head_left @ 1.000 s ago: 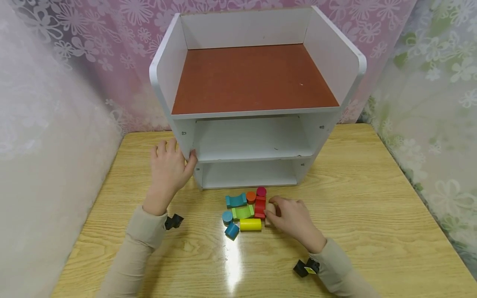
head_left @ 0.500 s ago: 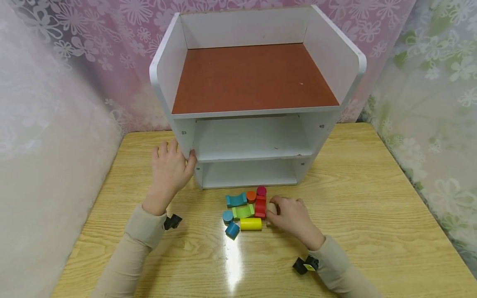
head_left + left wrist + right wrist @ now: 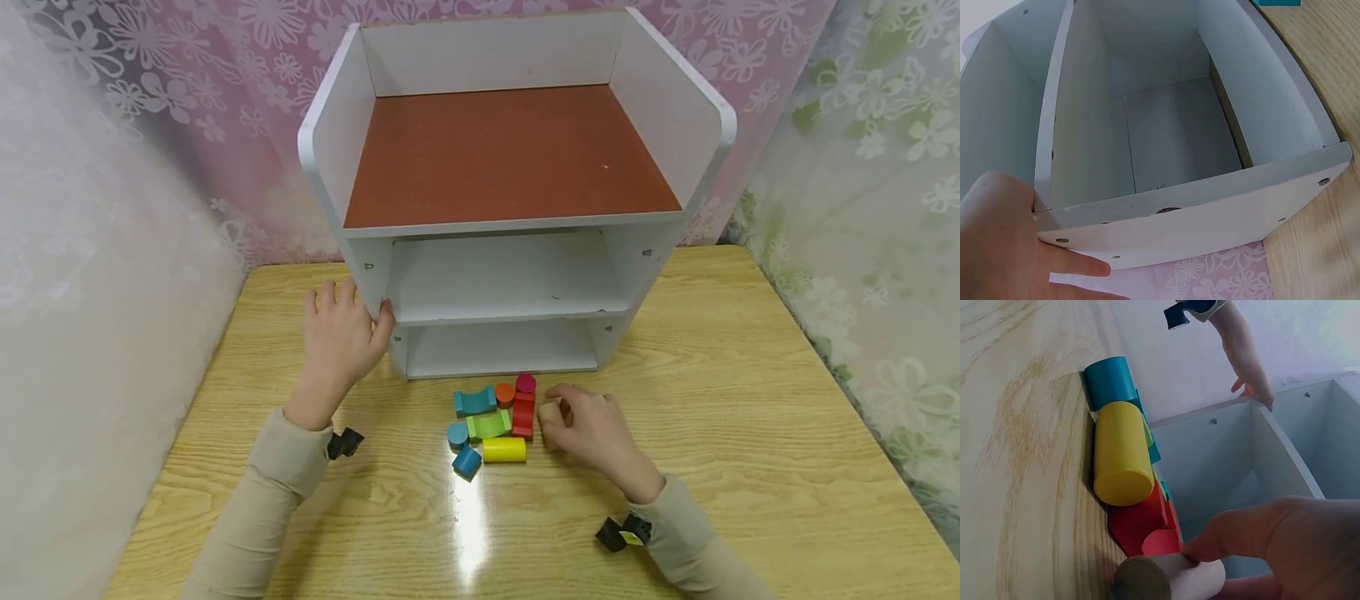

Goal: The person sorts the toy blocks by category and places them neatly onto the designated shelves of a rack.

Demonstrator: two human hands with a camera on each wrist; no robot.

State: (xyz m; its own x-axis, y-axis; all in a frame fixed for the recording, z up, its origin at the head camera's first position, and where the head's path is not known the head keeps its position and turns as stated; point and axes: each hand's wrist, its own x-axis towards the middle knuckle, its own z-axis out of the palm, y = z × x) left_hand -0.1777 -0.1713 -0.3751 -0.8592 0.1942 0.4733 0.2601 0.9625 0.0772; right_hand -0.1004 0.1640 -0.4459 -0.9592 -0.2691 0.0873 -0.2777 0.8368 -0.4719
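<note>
Where the left hand rests: thumb hooked round the shelf unit edge, fingers along its side.
Coloured blocks: bunched in front.
Wooden cylinder: just right of the red block, pinched by the right hand; table contact hard to judge.
Pinch: positioning, I'd say; next move wants it steady.

head view: set above the table, facing forward and down; widest range, covering the left hand, right hand and shelf unit. left wrist view: close range, facing into the shelf unit, which appears turned sideways. right wrist view: low, near the wooden cylinder, facing across the table toward the shelf unit. shared by all three views: shelf unit and left hand.
</note>
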